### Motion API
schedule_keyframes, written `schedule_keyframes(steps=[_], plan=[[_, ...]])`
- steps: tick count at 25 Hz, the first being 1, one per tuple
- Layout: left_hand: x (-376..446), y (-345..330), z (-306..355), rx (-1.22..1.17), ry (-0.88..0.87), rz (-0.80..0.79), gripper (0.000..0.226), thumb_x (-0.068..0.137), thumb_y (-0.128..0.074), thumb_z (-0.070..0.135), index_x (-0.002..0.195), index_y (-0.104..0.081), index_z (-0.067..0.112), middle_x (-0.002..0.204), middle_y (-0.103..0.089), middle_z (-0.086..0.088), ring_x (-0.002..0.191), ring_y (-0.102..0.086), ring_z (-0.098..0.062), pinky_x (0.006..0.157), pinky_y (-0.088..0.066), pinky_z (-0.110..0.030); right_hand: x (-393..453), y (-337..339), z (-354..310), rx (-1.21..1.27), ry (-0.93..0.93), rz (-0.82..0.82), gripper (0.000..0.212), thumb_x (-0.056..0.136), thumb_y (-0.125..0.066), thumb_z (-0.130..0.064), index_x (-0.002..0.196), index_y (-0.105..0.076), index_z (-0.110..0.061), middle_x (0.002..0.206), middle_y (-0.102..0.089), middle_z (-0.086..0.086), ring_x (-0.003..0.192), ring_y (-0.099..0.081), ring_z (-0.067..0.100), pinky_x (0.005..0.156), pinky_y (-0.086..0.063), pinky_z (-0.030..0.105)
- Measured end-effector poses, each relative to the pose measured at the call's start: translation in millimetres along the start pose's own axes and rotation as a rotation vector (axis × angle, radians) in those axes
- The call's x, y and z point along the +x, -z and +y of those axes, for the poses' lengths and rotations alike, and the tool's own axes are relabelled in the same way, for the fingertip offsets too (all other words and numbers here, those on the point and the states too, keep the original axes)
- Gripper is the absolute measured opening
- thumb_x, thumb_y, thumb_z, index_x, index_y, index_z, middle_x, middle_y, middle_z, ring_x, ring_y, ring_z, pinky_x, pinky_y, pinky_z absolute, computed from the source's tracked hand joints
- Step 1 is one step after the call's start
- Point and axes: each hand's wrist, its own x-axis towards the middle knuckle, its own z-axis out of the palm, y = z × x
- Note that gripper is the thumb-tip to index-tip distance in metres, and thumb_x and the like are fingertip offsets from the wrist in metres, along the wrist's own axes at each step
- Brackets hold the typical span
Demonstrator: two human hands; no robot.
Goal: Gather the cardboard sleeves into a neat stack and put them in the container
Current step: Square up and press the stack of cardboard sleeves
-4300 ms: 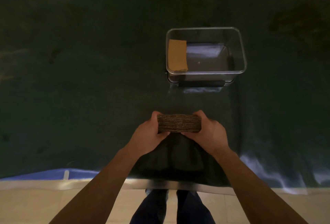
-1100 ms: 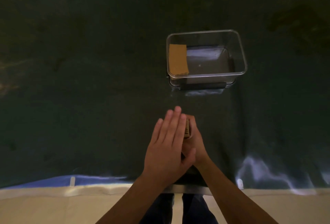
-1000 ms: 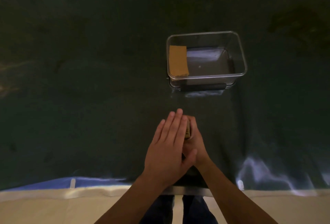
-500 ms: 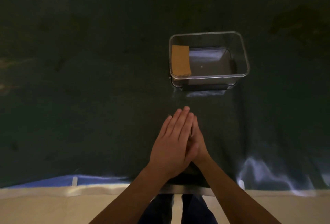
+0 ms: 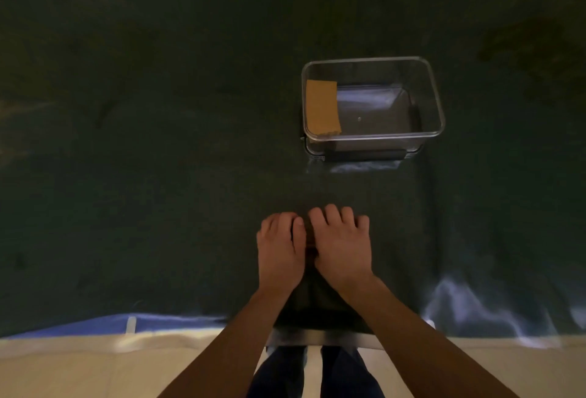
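My left hand (image 5: pixel 279 248) and my right hand (image 5: pixel 341 245) lie side by side, palms down, near the table's front edge. Both cover the stack of cardboard sleeves (image 5: pixel 310 243); only a thin brown sliver of it shows in the gap between the hands. The fingers curl over the stack's far side. Beyond the hands, to the right of centre, stands a clear plastic container (image 5: pixel 434 96). One tan cardboard sleeve (image 5: pixel 322 108) leans against its left inner wall.
A dark green cloth (image 5: pixel 158 143) covers the whole table. Its front edge (image 5: pixel 323 335) runs just below my wrists, with pale floor and my legs beneath. A clip handle (image 5: pixel 364 154) sits on the container's near side.
Earlier I held the stack on edge between both hands, then pressed it between flat upright palms. Now both hands have turned palms down and rest on top of it.
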Motion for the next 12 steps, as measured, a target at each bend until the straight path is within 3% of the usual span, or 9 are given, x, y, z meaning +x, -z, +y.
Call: schedule_keyframes(steps=[3, 8, 12], plan=[[5, -1, -4, 0.096, -0.013, 0.014, 0.033, 0.098, -0.028, 0.042, 0.093, -0.056, 0.025, 0.091, -0.055, 0.011, 0.089, -0.036, -0.011, 0.075, -0.02, -0.03, -8, -9, 28, 0.055, 0.024, 0.036, 0.049, 0.07, -0.068, -0.032, 0.116, -0.053, -0.027, 0.108, -0.058, 0.002, 0.095, -0.054, 0.028, 0.076, -0.046, 0.043], [7, -1, -4, 0.024, -0.064, 0.015, 0.03, 0.098, -0.029, 0.038, 0.089, -0.054, 0.023, 0.086, -0.057, 0.007, 0.079, -0.035, -0.007, 0.071, -0.023, -0.028, -13, -16, 61, 0.215, 0.005, 0.028, 0.061, 0.069, -0.074, -0.057, 0.118, -0.048, -0.032, 0.108, -0.06, -0.006, 0.085, -0.064, 0.016, 0.063, -0.054, 0.031], [9, -1, -3, -0.051, -0.085, -0.016, 0.025, 0.1, -0.028, 0.037, 0.089, -0.048, 0.027, 0.084, -0.053, 0.009, 0.077, -0.041, -0.006, 0.07, -0.027, -0.022, -9, -17, 61, 0.464, -0.027, -0.034, 0.056, 0.071, -0.075, -0.053, 0.115, -0.046, -0.034, 0.113, -0.06, -0.01, 0.091, -0.064, 0.014, 0.074, -0.052, 0.033]])
